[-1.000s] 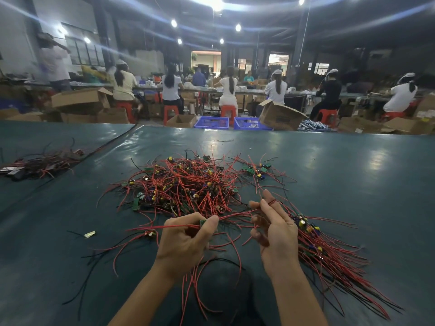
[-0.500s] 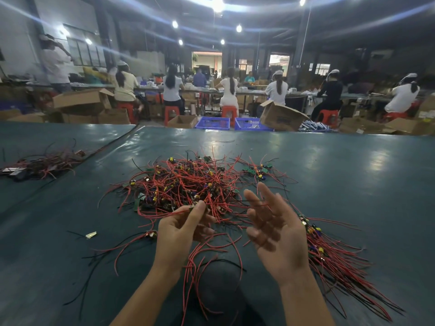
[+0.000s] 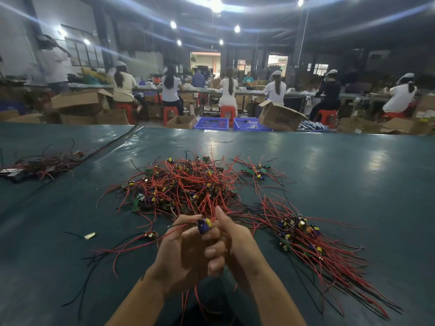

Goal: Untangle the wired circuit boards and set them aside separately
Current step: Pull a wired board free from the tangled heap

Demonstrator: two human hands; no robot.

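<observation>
Fingers (image 3: 213,251) of left hand (image 3: 183,257) and right hand (image 3: 240,241) are pinching one wired board (image 3: 204,225) just beside the tangled pile (image 3: 188,184); yanking is probably risking snagged wires snapping off.

A smooth, glossy dark green sheet covers the bench (image 3: 353,184) and mirrors the ceiling lights. The tangled wires (image 3: 188,184) have smooth red and black plastic sheathing. The circuit board (image 3: 204,225) carries a shiny blue-and-yellow part. Behind are matt brown cardboard boxes (image 3: 280,118), blue plastic crates (image 3: 211,123) and red plastic stools (image 3: 169,112).
</observation>
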